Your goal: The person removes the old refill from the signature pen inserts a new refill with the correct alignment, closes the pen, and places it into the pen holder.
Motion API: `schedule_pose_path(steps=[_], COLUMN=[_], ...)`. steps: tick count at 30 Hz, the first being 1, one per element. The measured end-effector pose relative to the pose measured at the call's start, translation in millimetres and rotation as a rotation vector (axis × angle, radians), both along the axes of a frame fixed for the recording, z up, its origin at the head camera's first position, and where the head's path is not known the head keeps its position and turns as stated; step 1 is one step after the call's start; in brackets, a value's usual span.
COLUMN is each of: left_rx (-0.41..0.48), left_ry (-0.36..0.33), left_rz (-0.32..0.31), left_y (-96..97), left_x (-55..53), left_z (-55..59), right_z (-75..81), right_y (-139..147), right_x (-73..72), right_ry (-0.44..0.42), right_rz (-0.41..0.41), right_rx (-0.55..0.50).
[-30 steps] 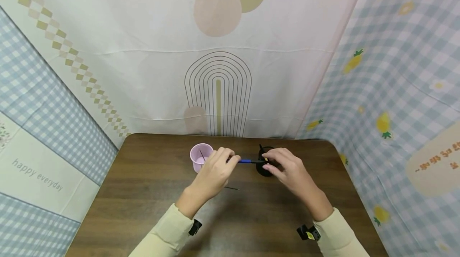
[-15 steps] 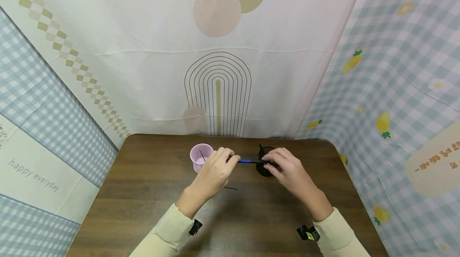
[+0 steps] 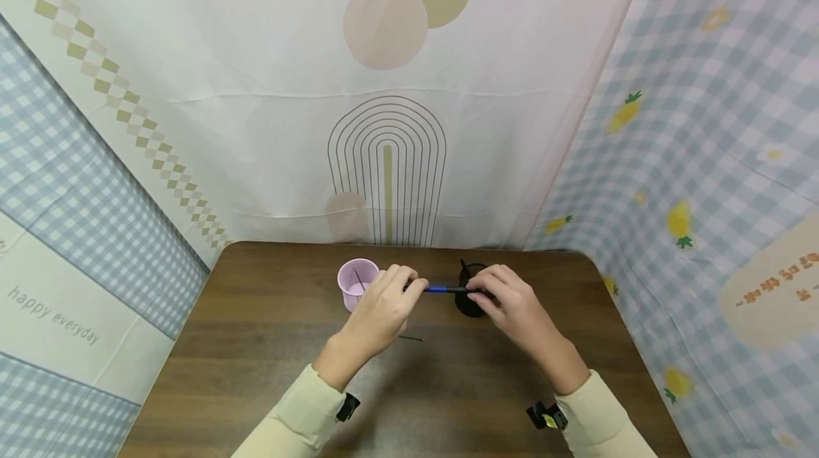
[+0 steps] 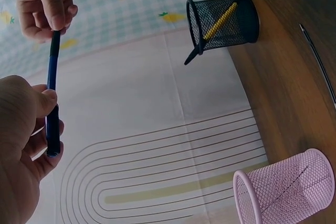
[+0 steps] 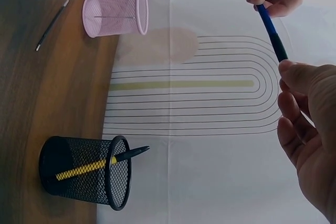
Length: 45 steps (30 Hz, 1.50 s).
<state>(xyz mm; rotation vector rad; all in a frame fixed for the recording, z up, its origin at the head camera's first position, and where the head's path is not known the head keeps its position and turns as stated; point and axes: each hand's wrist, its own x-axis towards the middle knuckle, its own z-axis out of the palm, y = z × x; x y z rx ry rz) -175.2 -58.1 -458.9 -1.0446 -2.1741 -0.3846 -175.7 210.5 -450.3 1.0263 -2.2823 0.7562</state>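
Note:
A pen with a blue barrel and a black front section (image 3: pixel 437 289) is held level above the table between both hands. My left hand (image 3: pixel 384 305) grips its rear part, thumb and fingers curled around the barrel, as the left wrist view shows. The thumb and fingers of my right hand (image 3: pixel 512 299) pinch the black end (image 5: pixel 277 47), hiding its tip. Below and left stands a pink mesh cup (image 3: pixel 349 299) with a thin dark rod (image 5: pixel 113 17) inside. A black mesh cup (image 5: pixel 79 150) holding a yellow-and-black pen (image 5: pixel 84 169) stands below the right hand.
One thin dark rod, like a pen refill (image 3: pixel 412 338), lies on the brown wooden table (image 3: pixel 281 344) in front of the cups. Patterned cloth (image 3: pixel 288 159) hangs behind the table and along both sides.
Right thumb and fingers have drawn slightly closer together at the pen's black end. The pen and the left hand have barely moved; the head view has tilted slightly.

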Motion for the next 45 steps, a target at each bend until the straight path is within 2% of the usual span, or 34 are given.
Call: schedule_pose_path(steps=[7,35,45], left_rx=[0.001,0.003,-0.001], left_ry=[0.019,0.011,-0.010], left_rz=[-0.005,-0.010,-0.003], left_y=[0.9,1.7,3.4], left_x=[1.0,3.6,2.3], left_z=[2.2,3.4,0.3], right_z=[1.3,-1.0,-1.5], right_y=[0.6,0.7,4.4], right_x=[1.6,3.8,5.1], right_ry=[-0.003,-0.094,-0.037], right_rz=[0.001,-0.013,-0.045], right_rx=[-0.001,-0.024,0.026])
